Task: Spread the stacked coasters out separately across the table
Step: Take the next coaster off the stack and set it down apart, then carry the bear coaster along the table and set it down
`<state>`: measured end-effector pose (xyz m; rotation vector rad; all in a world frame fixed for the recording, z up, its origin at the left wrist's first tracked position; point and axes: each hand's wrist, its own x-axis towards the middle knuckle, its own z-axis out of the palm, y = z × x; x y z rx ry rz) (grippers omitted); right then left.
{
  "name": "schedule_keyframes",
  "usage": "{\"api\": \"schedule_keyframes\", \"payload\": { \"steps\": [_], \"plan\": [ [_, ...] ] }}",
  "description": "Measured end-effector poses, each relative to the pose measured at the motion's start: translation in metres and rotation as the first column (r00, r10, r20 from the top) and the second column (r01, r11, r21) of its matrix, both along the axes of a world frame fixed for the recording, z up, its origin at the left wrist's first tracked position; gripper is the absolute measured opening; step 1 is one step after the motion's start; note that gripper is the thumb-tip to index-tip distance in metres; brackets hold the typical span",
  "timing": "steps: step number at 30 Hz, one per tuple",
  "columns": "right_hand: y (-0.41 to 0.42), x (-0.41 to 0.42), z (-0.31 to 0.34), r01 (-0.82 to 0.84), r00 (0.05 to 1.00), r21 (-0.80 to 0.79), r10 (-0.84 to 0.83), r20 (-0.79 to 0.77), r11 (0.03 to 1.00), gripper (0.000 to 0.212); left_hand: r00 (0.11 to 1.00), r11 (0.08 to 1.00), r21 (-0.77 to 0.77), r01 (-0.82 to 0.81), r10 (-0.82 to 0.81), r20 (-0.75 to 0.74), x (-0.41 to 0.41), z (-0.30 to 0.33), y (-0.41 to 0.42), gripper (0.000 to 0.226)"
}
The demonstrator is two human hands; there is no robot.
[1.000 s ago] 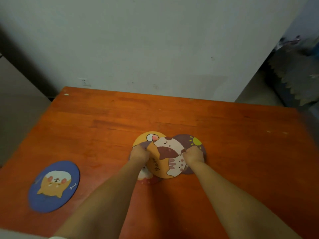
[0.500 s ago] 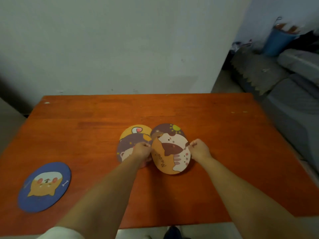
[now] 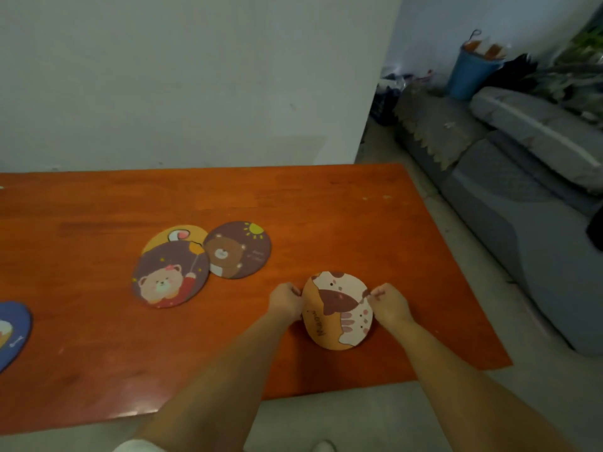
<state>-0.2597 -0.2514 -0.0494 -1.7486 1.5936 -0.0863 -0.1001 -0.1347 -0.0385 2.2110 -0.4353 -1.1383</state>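
left hand (image 3: 285,301), right hand (image 3: 390,303) both pinching cat coaster (image 3: 337,309) edges over table (image 3: 359,223).

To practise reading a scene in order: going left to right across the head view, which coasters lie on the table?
Blue dog coaster → pink-bow bear coaster → brown bear coaster with sun → cat coaster, held at its edges by both hands. The yellow coaster, partly under the bow bear, is left out.

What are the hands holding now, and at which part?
The cat coaster, pinched at opposite edges: left hand on its left rim, right hand on its right rim.
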Motion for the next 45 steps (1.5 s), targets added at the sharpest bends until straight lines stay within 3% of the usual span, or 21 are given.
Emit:
{"api": "schedule_keyframes", "payload": {
  "steps": [4,7,11,15,18,22,26,29,32,35,38,41,45],
  "plan": [
    [-0.003,-0.01,-0.011,-0.081,0.997,-0.009,0.081,-0.014,0.997,0.007,0.979,0.997,0.052,0.056,-0.065,0.191,-0.013,-0.019,0.0,0.034],
    [-0.004,-0.01,-0.015,-0.162,0.984,-0.021,0.16,-0.073,0.987,0.003,0.958,0.988,0.107,0.111,-0.135,0.254,-0.015,-0.017,-0.003,0.013],
    [-0.007,-0.001,-0.001,-0.26,0.927,-0.026,0.242,-0.288,0.965,0.025,0.931,0.957,0.192,0.217,-0.262,0.253,-0.005,-0.014,-0.002,0.028],
    [-0.013,0.025,0.013,-0.286,0.893,0.009,0.27,-0.359,0.958,0.037,0.947,0.972,0.139,0.187,-0.217,0.238,0.023,-0.01,0.015,0.037],
    [0.0,0.074,0.021,-0.356,0.893,-0.005,0.339,-0.295,0.935,0.03,0.954,0.992,0.089,0.091,-0.112,0.278,0.076,-0.003,0.046,0.037],
    [0.038,0.166,0.026,-0.449,0.883,-0.041,0.436,-0.175,0.892,0.025,0.93,0.992,0.08,-0.095,0.06,0.361,0.164,0.007,0.097,0.02],
    [0.081,0.248,0.021,-0.516,0.851,0.0,0.512,-0.115,0.857,0.015,0.909,0.966,0.099,-0.24,0.188,0.372,0.239,0.005,0.138,0.031],
    [0.104,0.284,0.011,-0.501,0.863,0.042,0.502,-0.059,0.865,0.027,0.907,0.945,0.12,-0.305,0.25,0.338,0.272,-0.003,0.157,0.029],
    [0.117,0.305,0.0,-0.489,0.87,0.045,0.491,-0.041,0.871,0.026,0.919,0.942,0.111,-0.316,0.275,0.284,0.287,-0.013,0.161,0.013],
    [0.122,0.313,-0.006,-0.429,0.901,0.045,0.431,-0.055,0.902,0.047,0.921,0.941,0.095,-0.326,0.294,0.256,0.288,-0.018,0.155,0.037],
    [0.123,0.318,-0.005,-0.403,0.913,0.062,0.406,-0.045,0.913,0.053,0.925,0.936,0.108,-0.334,0.304,0.229,0.289,-0.02,0.151,0.047],
    [0.121,0.315,-0.002,-0.36,0.932,0.111,0.361,0.014,0.926,0.046,0.905,0.913,0.037,-0.405,0.395,0.156,0.291,-0.02,0.148,0.046],
    [0.107,0.299,0.008,-0.243,0.966,0.129,0.227,0.126,0.961,0.016,0.878,0.874,-0.092,-0.477,0.478,-0.016,0.284,-0.006,0.126,0.041]
  ]
}}
